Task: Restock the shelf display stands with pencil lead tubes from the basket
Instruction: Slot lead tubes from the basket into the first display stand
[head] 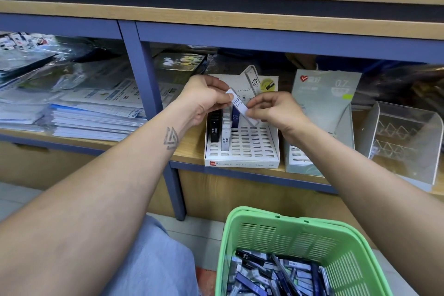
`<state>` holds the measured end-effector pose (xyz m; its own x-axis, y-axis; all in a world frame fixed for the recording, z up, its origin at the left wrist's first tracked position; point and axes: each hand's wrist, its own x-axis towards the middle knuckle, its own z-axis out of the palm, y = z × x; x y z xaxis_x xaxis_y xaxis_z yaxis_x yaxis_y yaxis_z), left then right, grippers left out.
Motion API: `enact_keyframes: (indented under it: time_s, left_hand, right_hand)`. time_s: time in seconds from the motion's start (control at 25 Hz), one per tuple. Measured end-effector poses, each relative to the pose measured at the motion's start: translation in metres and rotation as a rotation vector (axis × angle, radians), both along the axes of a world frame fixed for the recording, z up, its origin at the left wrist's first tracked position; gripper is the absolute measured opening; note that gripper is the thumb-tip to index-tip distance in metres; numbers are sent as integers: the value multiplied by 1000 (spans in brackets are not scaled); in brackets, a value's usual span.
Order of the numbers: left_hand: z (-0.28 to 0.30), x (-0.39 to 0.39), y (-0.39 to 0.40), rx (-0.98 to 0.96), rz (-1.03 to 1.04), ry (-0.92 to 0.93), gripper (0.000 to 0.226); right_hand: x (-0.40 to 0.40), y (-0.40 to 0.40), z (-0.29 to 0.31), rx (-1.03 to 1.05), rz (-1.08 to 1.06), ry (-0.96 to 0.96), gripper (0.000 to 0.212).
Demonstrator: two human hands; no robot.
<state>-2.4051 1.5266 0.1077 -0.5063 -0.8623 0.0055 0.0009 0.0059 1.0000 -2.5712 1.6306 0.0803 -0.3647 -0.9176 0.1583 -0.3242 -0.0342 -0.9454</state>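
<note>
A slim, flat-sided white lead tube (pixel 241 106) printed "HB 0.5" is held tilted between both hands just above a white cardboard display stand (pixel 242 149), whose sloping face is a grid of small rectangular slots. The left hand (pixel 204 98) pinches the tube's upper end between thumb and curled fingers, wrist bent back, a triangular tattoo showing on the forearm; the right hand (pixel 276 109) pinches the lower end, fingers folded in toward the palm. In the stand's leftmost slots stand a glossy black tube (pixel 214 128), a white tube (pixel 225 138) and, further back, a dark blue tube (pixel 235 116), all upright. Beside it on the wooden shelf (pixel 189 151) sit a pale grey-green card stand (pixel 322 113) marked 0.7 and a clear acrylic holder (pixel 403 137) with diamond-shaped cells. Below, a green plastic basket (pixel 288 230) with slotted walls holds a loose heap of black, blue and white tubes (pixel 274 276).
</note>
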Motion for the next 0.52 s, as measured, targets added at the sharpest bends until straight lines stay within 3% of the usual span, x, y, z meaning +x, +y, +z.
enact_keyframes:
  time_s: [0.24,0.4,0.52]
  left_hand:
    - [-3,4,3,-91,-204,-122,23]
    - [-3,19,-2,-367,-240,-404,25]
    - [-4,26,1,-454,-313,-528,25]
  right_hand:
    - [11,2,14,-31,154,184,41]
    - [20,10,4,-26,140,270,22]
    - [24,10,-8,-65,111,322,17]
